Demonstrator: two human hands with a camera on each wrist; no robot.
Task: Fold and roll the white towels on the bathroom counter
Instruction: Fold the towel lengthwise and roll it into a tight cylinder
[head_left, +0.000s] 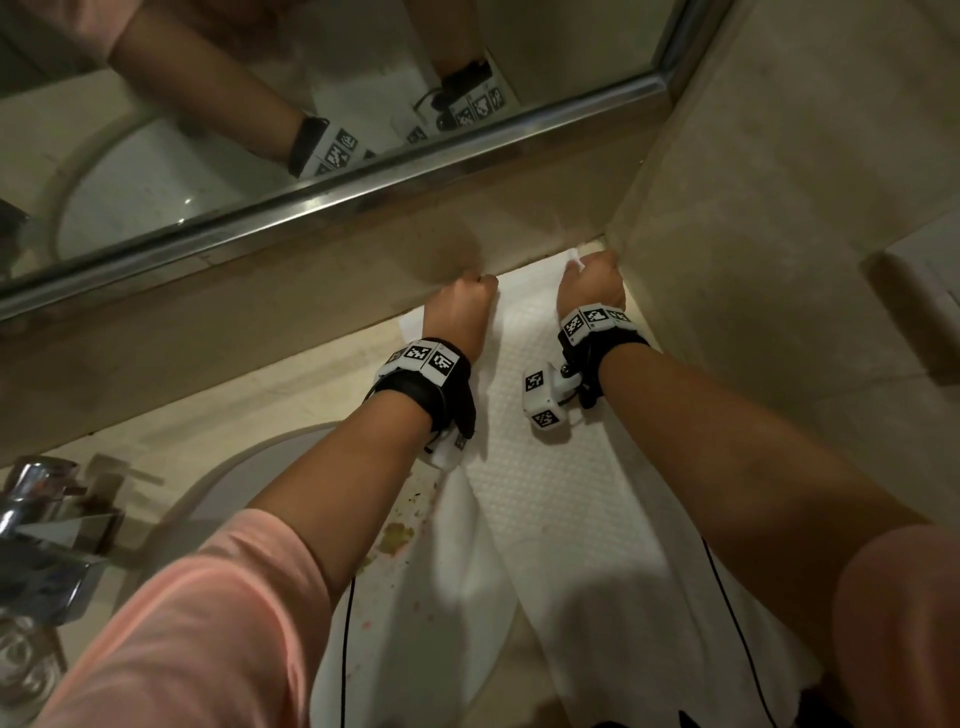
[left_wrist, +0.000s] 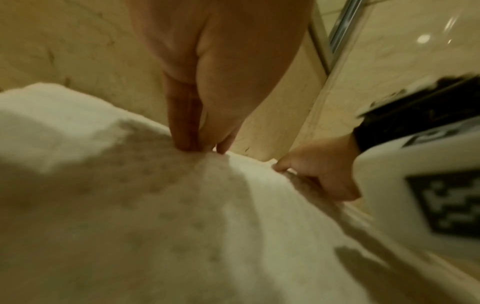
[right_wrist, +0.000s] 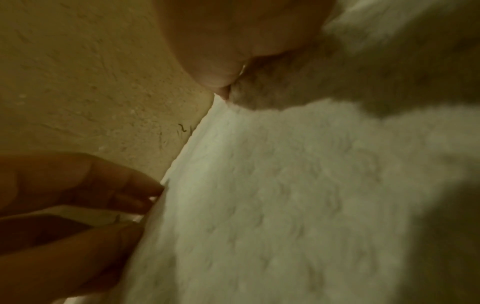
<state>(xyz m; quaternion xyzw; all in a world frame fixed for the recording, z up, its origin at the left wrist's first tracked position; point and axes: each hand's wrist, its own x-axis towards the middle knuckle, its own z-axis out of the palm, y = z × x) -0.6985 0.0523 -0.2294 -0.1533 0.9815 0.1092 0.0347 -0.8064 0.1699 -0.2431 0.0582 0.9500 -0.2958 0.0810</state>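
My left hand (head_left: 464, 312) and right hand (head_left: 592, 283) each pinch a far corner of the white towel (head_left: 545, 493), which lies lengthwise on the beige counter (head_left: 291, 410) with its far edge against the backsplash (head_left: 363, 280). The side wall (head_left: 753, 260) crowds my right hand. Sink basin (head_left: 218, 483) and chrome faucet (head_left: 47, 525) sit left; mirror (head_left: 208, 130) above.

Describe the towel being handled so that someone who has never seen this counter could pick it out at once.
Below the mirror, the counter runs right of the sink into a wall corner. The white towel lies there lengthwise, far end pinched by the left hand and right hand. It alone has a dotted waffle weave.
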